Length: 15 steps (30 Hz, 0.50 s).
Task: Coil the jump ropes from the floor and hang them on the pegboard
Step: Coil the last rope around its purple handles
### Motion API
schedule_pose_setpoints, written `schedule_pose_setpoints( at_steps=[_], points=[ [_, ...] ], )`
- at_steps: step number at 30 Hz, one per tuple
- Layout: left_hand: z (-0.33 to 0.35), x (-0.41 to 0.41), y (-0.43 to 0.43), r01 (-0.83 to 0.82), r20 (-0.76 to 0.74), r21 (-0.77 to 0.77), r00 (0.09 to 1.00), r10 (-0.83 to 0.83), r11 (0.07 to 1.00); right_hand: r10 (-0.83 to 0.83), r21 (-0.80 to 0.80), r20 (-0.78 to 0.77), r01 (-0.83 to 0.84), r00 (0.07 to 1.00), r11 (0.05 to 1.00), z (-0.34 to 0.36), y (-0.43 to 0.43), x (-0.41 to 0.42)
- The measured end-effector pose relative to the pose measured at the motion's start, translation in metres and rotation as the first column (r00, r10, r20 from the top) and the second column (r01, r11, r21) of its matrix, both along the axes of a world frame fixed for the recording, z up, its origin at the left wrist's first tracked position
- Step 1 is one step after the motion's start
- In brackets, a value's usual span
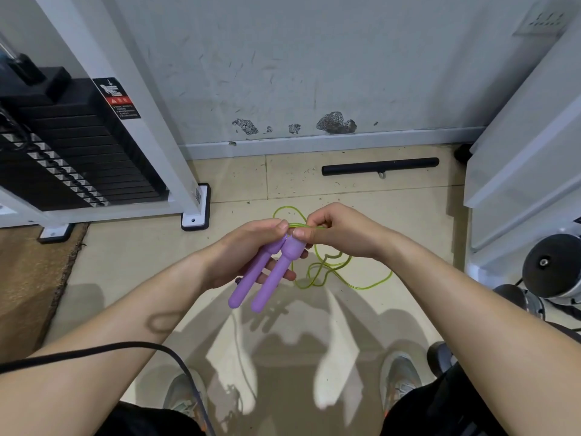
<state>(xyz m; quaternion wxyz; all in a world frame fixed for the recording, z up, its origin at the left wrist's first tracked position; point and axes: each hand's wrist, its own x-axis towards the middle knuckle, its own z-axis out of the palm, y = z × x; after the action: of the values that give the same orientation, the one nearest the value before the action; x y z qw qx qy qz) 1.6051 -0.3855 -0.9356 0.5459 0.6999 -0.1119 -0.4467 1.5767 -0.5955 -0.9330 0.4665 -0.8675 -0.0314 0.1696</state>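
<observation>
handles gathered, coil not yet begun

the person stands over a tiled floor [132, 265] and holds one jump rope in both hands. the left hand [248, 250] is closed around the two purple handles [267, 275], held side by side with their free ends pointing down toward the feet. the right hand [330, 231] pinches the green cord [342, 278] narrowly between thumb and fingers, right where it leaves the handle tops. most of the cord hangs below the hands in loose loops, and a stretch of it seems to lie on the floor; no tidy turns show yet.

this looks like the very start of the coiling step: handles paired, cord about to be drawn up. the next move likely calls for the right hand to slide out along the cord and bring even loops back to the left hand, with the left keeping both handles firm so they do not splay. the loose loops cross one another and may snag as they lift.

no pegboard is in view, so hanging will mean turning elsewhere. a black bar [380, 166] lies near the wall, well apart from the rope.
</observation>
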Motion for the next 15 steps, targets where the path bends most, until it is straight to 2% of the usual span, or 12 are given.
schedule_pose_setpoints(
  at_steps=[9, 15],
  points=[
    [-0.004, 0.000, -0.004, -0.047, -0.140, -0.048, 0.989, 0.040, 0.998, -0.036, -0.023, 0.013, 0.037, 0.999, 0.999, -0.007, 0.002, 0.002],
    [-0.003, 0.007, 0.001, -0.019, -0.157, -0.082, 0.988, 0.006, 0.996, -0.018, 0.201, -0.023, 0.023, 1.000, 0.979, -0.004, -0.009, 0.005]
  ],
)
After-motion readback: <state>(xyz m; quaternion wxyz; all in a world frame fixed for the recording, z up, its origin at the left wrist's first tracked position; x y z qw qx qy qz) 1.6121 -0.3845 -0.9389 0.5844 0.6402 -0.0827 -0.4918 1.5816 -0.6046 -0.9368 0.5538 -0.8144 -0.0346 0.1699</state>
